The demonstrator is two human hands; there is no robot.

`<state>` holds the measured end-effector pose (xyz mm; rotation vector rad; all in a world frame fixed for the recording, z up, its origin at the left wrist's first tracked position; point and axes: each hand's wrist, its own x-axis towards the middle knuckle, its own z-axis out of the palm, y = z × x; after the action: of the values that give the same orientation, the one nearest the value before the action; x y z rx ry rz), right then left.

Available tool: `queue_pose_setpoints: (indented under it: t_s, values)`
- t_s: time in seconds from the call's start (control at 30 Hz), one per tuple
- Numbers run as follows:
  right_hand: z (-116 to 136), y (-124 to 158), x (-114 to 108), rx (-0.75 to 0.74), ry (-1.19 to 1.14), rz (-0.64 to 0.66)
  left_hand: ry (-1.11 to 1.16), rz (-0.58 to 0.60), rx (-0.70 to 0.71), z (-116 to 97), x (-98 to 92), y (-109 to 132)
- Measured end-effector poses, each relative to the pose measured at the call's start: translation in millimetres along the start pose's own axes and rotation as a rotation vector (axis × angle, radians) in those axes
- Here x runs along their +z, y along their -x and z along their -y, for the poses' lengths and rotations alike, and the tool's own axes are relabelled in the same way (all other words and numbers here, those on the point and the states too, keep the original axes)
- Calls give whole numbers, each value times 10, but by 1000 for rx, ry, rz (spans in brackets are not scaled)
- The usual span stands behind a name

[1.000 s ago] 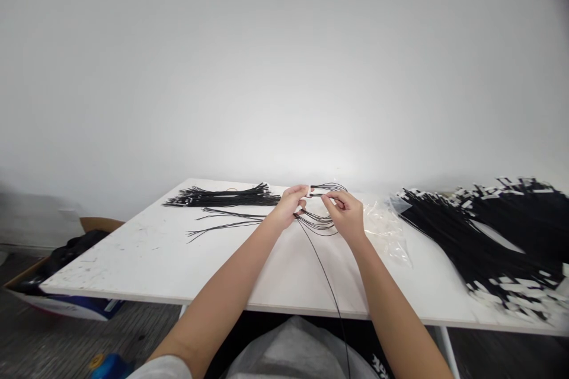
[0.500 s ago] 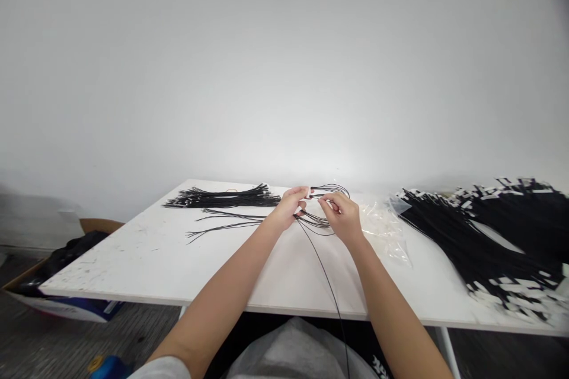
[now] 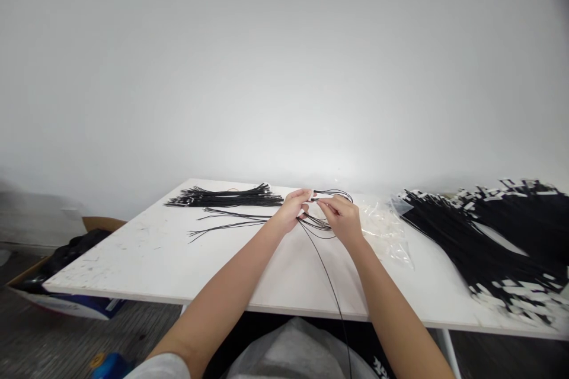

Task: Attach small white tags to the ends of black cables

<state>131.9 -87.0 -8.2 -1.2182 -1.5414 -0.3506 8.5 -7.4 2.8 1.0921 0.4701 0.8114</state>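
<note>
My left hand (image 3: 297, 208) is closed on a small white connector (image 3: 312, 195), with several thin black wires (image 3: 231, 225) running through the same grip. Just right of it, the fingers of my right hand (image 3: 340, 213) pinch the end of one black wire close to the connector's face. Other wires (image 3: 336, 192) loop out from the connector towards the right, behind my right hand. A single long wire (image 3: 328, 275) hangs from my left hand over the table's front edge. The wire's very tip is too small to make out.
A bundle of black wires (image 3: 224, 196) lies at the back left of the white table (image 3: 146, 260). A clear plastic bag (image 3: 386, 231) lies right of my hands. Large piles of black cables with white ends (image 3: 457, 243) cover the right side. A box (image 3: 66, 305) stands on the floor at left.
My right hand has moved slightly left and up, bringing its fingertips closer to the white connector. My left hand keeps its hold, and the view has shifted a little.
</note>
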Motion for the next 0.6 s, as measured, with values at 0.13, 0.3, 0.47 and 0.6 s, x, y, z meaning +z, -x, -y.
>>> queue_pose_setpoints:
  t_s: [0.13,0.3,0.47,0.6]
  values:
    - [-10,6,2,-21,42,28,-7,-10,-3,-3,8,-1]
    - [-15,30,7,-8,115,-9,-8,-12,-18,-21,7,-8]
    - [10,29,2,-128,283,-126,4,-60,-62,-111,-16,-5]
    - [66,34,-24,-282,354,-48,94,-170,-97,-164,-64,-37]
